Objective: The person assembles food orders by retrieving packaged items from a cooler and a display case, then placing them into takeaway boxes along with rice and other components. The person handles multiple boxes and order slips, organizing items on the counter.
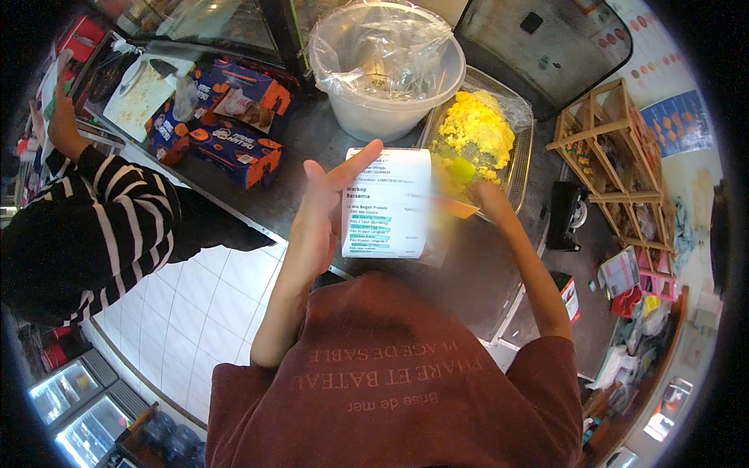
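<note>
From the head camera I see my left hand (324, 214) open with fingers spread, its edge against a long white printed paper slip (388, 203) lying on the dark counter (312, 140). My right hand (490, 201) is blurred; it grips a yellow highlighter pen (462, 173) just beside the slip, before a wire basket of yellow noodles (476, 132).
</note>
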The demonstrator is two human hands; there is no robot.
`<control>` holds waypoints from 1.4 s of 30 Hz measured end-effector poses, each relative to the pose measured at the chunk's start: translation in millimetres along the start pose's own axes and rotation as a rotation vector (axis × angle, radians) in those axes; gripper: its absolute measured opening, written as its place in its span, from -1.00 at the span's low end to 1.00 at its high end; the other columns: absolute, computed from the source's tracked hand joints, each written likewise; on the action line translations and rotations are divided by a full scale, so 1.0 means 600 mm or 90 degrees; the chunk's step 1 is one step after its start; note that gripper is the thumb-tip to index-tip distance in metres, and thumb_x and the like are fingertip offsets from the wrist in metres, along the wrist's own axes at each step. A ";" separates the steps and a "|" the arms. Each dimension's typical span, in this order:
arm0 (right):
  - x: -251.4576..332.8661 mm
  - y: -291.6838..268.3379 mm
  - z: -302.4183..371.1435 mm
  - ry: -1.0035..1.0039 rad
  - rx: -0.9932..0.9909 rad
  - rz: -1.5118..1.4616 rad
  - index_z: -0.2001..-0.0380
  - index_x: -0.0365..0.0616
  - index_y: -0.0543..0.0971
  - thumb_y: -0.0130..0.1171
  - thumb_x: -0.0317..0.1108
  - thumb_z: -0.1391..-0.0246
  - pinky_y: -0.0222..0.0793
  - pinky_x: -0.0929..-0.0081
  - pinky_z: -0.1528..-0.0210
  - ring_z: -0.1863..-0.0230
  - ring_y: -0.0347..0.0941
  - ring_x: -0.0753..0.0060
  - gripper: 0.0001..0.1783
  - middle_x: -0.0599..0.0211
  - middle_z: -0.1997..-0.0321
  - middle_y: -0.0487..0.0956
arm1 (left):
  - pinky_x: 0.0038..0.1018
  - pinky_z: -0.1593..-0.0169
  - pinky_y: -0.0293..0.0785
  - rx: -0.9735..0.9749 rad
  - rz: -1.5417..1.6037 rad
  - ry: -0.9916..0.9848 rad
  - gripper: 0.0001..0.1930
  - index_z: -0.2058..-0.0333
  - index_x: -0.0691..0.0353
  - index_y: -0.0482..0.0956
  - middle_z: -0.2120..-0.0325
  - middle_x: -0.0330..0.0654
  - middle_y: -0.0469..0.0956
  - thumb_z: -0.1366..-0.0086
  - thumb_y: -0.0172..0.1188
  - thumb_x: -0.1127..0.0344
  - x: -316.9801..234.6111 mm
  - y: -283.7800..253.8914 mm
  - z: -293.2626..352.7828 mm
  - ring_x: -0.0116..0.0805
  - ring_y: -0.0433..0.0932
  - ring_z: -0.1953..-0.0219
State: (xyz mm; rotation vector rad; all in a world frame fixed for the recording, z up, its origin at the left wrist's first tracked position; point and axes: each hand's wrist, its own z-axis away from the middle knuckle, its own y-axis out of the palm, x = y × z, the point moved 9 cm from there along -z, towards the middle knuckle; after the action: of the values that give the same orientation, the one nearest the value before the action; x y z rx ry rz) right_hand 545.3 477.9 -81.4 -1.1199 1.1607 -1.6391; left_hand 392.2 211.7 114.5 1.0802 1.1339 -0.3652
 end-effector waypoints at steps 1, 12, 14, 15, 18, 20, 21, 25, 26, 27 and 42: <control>0.020 -0.013 0.016 -0.078 -0.067 -0.008 0.50 -0.30 0.51 -0.01 -0.38 -0.04 0.31 0.26 0.52 0.50 0.43 -0.01 -0.79 -0.02 0.54 0.49 | -0.39 -0.18 0.14 0.005 0.002 -0.001 -0.18 -0.16 0.41 0.18 -0.07 0.03 0.31 -0.30 -0.53 -0.27 -0.002 0.003 0.000 -0.25 0.31 -0.10; -0.109 0.008 0.082 0.375 -0.132 -0.723 0.65 -0.10 0.42 0.13 -0.29 -0.09 0.02 0.65 0.70 0.76 0.09 0.70 -0.72 0.59 0.77 0.25 | -0.43 -0.16 0.17 -0.036 0.000 -0.002 -0.26 -0.15 0.43 0.19 -0.06 0.03 0.31 -0.35 -0.47 -0.19 -0.019 0.009 0.006 -0.30 0.32 -0.08; -0.099 0.010 0.098 0.424 -0.214 -0.916 0.61 -0.11 0.40 0.13 -0.31 -0.09 0.02 0.67 0.70 0.75 0.08 0.73 -0.75 0.60 0.75 0.23 | -0.44 -0.16 0.17 -0.045 -0.012 -0.005 -0.27 -0.15 0.43 0.18 -0.06 0.02 0.31 -0.36 -0.46 -0.17 -0.021 0.003 0.007 -0.31 0.32 -0.08; -0.094 0.007 0.110 0.450 -0.262 -1.011 0.59 -0.12 0.39 0.13 -0.33 -0.09 0.02 0.68 0.69 0.74 0.07 0.74 -0.77 0.61 0.74 0.22 | -0.44 -0.16 0.17 -0.044 -0.017 -0.006 -0.28 -0.15 0.43 0.18 -0.06 0.01 0.31 -0.36 -0.45 -0.17 -0.022 0.004 0.006 -0.31 0.31 -0.08; -0.105 0.004 0.140 0.446 -0.390 -1.166 0.47 -0.07 0.39 0.14 -0.36 -0.04 -0.01 0.68 0.70 0.75 0.03 0.73 -0.87 0.63 0.71 0.20 | -0.44 -0.16 0.17 -0.025 0.007 -0.013 -0.29 -0.15 0.43 0.18 -0.06 0.00 0.31 -0.37 -0.44 -0.15 -0.020 0.008 0.003 -0.32 0.31 -0.08; -0.096 -0.010 0.164 0.420 -0.439 -1.254 0.47 -0.09 0.36 0.10 -0.37 -0.09 0.01 0.71 0.69 0.74 0.02 0.76 -0.86 0.62 0.71 0.16 | -0.44 -0.15 0.17 -0.027 0.005 -0.025 -0.29 -0.16 0.43 0.17 -0.06 0.00 0.30 -0.37 -0.44 -0.15 -0.019 0.012 0.001 -0.32 0.32 -0.07; -0.086 -0.024 0.179 0.406 -0.468 -1.296 0.46 -0.11 0.35 0.08 -0.37 -0.12 0.02 0.73 0.69 0.74 0.02 0.77 -0.85 0.62 0.71 0.14 | -0.44 -0.15 0.18 -0.025 0.005 -0.032 -0.29 -0.16 0.43 0.16 -0.06 0.00 0.30 -0.37 -0.44 -0.15 -0.017 0.014 -0.002 -0.32 0.32 -0.07; -0.047 -0.050 0.235 0.410 -0.527 -1.390 0.46 -0.09 0.37 0.10 -0.40 -0.09 0.01 0.74 0.73 0.77 0.02 0.76 -0.88 0.63 0.74 0.16 | -0.44 -0.16 0.16 -0.014 0.018 -0.049 -0.29 -0.14 0.43 0.20 -0.06 -0.02 0.31 -0.37 -0.43 -0.16 -0.004 0.019 -0.008 -0.33 0.31 -0.07; -0.036 -0.053 0.248 0.406 -0.528 -1.397 0.47 -0.08 0.37 0.09 -0.40 -0.09 0.01 0.74 0.74 0.77 0.02 0.76 -0.88 0.63 0.74 0.16 | -0.44 -0.16 0.15 -0.021 0.012 -0.058 -0.29 -0.14 0.43 0.21 -0.06 -0.03 0.31 -0.37 -0.43 -0.16 -0.002 0.017 -0.009 -0.33 0.31 -0.08; -0.023 -0.056 0.264 0.403 -0.533 -1.403 0.49 -0.07 0.37 0.08 -0.39 -0.10 0.00 0.75 0.74 0.78 0.02 0.76 -0.87 0.63 0.75 0.16 | -0.44 -0.16 0.15 -0.026 0.008 -0.068 -0.29 -0.13 0.43 0.23 -0.06 -0.03 0.32 -0.37 -0.42 -0.16 0.003 0.014 -0.012 -0.33 0.31 -0.08; 0.196 0.023 0.239 0.412 -0.246 -1.054 0.59 -0.12 0.46 0.11 -0.26 -0.11 0.08 0.64 0.66 0.75 0.07 0.70 -0.76 0.60 0.76 0.23 | -0.45 -0.07 0.29 0.054 -0.684 0.174 -0.44 -0.02 0.31 0.40 0.06 0.00 0.47 -0.07 0.29 0.19 0.095 -0.117 -0.055 -0.26 0.46 0.01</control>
State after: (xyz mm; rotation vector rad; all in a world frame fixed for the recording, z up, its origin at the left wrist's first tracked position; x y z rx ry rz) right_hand 652.3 330.1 -45.1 -2.1630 0.8279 -3.2729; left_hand 348.4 220.9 29.0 0.5034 1.9083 -1.1294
